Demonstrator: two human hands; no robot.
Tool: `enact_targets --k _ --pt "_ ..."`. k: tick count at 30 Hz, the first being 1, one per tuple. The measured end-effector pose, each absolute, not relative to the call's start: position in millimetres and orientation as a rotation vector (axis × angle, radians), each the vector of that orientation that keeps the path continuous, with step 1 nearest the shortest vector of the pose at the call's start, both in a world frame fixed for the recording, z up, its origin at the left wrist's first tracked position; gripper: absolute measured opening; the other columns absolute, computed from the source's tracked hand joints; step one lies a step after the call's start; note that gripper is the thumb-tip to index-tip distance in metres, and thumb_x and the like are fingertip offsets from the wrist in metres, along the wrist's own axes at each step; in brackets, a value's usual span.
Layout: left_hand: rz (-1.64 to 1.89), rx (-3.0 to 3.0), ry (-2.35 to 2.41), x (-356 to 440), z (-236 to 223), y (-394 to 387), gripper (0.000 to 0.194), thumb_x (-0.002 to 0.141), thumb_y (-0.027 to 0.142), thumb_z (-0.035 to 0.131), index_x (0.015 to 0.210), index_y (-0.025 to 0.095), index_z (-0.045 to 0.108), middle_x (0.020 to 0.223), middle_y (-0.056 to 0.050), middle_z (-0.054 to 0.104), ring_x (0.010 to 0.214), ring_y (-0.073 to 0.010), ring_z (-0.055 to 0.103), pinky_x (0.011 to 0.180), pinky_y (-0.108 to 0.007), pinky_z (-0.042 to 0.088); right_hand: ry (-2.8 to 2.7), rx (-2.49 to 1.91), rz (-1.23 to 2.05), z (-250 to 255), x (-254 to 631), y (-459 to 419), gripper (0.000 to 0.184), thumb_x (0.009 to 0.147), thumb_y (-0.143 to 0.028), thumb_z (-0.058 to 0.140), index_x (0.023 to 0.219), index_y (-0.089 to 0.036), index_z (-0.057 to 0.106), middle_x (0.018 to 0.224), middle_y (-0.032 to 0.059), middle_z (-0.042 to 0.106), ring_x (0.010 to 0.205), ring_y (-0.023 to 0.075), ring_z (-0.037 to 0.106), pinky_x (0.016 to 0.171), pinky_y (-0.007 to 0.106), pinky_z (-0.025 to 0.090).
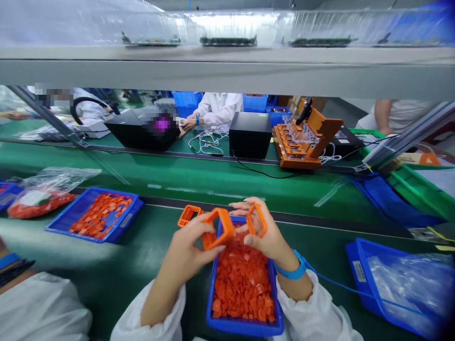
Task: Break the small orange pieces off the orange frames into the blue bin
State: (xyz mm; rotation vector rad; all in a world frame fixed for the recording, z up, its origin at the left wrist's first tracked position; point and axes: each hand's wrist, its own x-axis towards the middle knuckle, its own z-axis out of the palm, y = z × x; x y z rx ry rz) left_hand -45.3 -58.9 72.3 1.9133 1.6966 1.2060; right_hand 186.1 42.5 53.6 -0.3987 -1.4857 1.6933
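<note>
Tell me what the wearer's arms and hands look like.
Left hand and right hand are ungloved. Loose white sleeves end partway down the forearms. A blue band circles the right wrist, with a blue cord running from it; the left wrist is bare.

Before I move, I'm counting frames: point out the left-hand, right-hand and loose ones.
Left-hand frame (228,229): head view, its right side.
Right-hand frame (262,219): head view, its right side.
Loose frame (182,216): head view, its left side.

You have bright light glaring white on the clear plastic sheeting up top and leaving a sheen on your smooth green table. Edges stretch and blur; the lower-right corner darkens.
</note>
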Motion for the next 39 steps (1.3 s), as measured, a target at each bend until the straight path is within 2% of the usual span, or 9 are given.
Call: enact_targets --k 4,7,12,16,21,24,26,29,39 --pt "0.999 1.618 2.283 -128 47 -90 0.042 0.078 0.06 0.076 0.092 0.021 0.07 0.117 -0.013 0.076 0.102 -0.0313 0.073 0.093 -0.041 0.057 -1.421 -0.409 1.623 58 192 48 0.068 0.097 -0.054 0.078 0.154 -0.033 0.046 0.142 0.0117 0.066 0.116 0.0215 0.068 0.099 0.038 0.06" --pt "0.593 1.356 2.595 -179 17 -121 0.043 0.075 0.06 0.067 0.091 0.02 0.067 0.103 -0.013 0.074 0.094 -0.0329 0.071 0.088 -0.042 0.056 -1.324 -0.445 1.643 64 195 47 0.061 0.104 -0.046 0.07 0.158 -0.032 0.046 0.131 0.008 0.071 0.098 0.0176 0.069 0.099 0.037 0.057" --pt "0.229 1.155 2.673 -208 -22 -156 0.043 0.082 0.055 0.061 0.101 0.017 0.067 0.113 -0.016 0.074 0.105 -0.0344 0.072 0.096 -0.041 0.055 -1.168 -0.35 1.731 76 195 41 0.071 0.097 -0.033 0.077 0.157 -0.038 0.04 0.119 0.0041 0.075 0.089 0.0189 0.066 0.089 0.038 0.055" --pt "0.157 1.158 2.622 -211 -26 -159 0.048 0.084 0.05 0.062 0.114 0.013 0.072 0.13 -0.021 0.07 0.123 -0.0351 0.068 0.109 -0.041 0.051 -1.146 -0.221 1.695 81 197 38 0.053 0.09 -0.022 0.08 0.134 -0.035 0.053 0.109 0.0016 0.074 0.087 0.0185 0.063 0.085 0.037 0.052" --pt "0.034 1.057 2.777 -190 -13 -150 0.078 0.084 0.054 0.07 0.147 0.008 0.062 0.164 -0.034 0.039 0.143 -0.0585 0.048 0.112 -0.067 0.044 -1.115 -0.191 1.626 83 200 38 0.054 0.083 -0.019 0.085 0.123 -0.035 0.053 0.103 0.0004 0.07 0.084 0.0186 0.06 0.078 0.036 0.05" --pt "0.2 1.408 2.892 -139 4 -137 0.06 0.099 0.051 0.058 0.143 0.01 0.064 0.158 -0.029 0.046 0.137 -0.0496 0.054 0.11 -0.061 0.046 -1.122 -0.146 1.608 82 200 40 0.055 0.083 -0.015 0.084 0.124 -0.036 0.054 0.102 -0.0004 0.07 0.086 0.0178 0.061 0.081 0.036 0.05" --pt "0.444 1.789 2.6 -93 16 -122 0.041 0.102 0.044 0.059 0.129 0.014 0.07 0.136 -0.021 0.065 0.129 -0.0372 0.06 0.109 -0.049 0.048 -1.135 -0.134 1.604 80 200 40 0.056 0.083 -0.014 0.083 0.124 -0.037 0.054 0.103 -0.0008 0.069 0.088 0.0177 0.061 0.081 0.036 0.05" --pt "0.262 2.084 2.05 -25 26 -97 0.025 0.109 0.027 0.051 0.111 0.023 0.075 0.111 -0.009 0.075 0.105 -0.0266 0.066 0.092 -0.041 0.047 -1.154 -0.163 1.599 78 198 40 0.057 0.081 -0.014 0.085 0.123 -0.037 0.055 0.103 -0.0007 0.069 0.088 0.0186 0.061 0.079 0.036 0.052" --pt "-0.234 2.266 1.837 26 7 -57 0.019 0.105 0.023 0.063 0.101 0.014 0.079 0.106 -0.014 0.074 0.11 -0.0334 0.065 0.086 -0.045 0.04 -1.161 -0.113 1.544 83 204 37 0.058 0.082 -0.008 0.083 0.124 -0.039 0.058 0.106 -0.0012 0.07 0.09 0.0169 0.062 0.087 0.037 0.053"
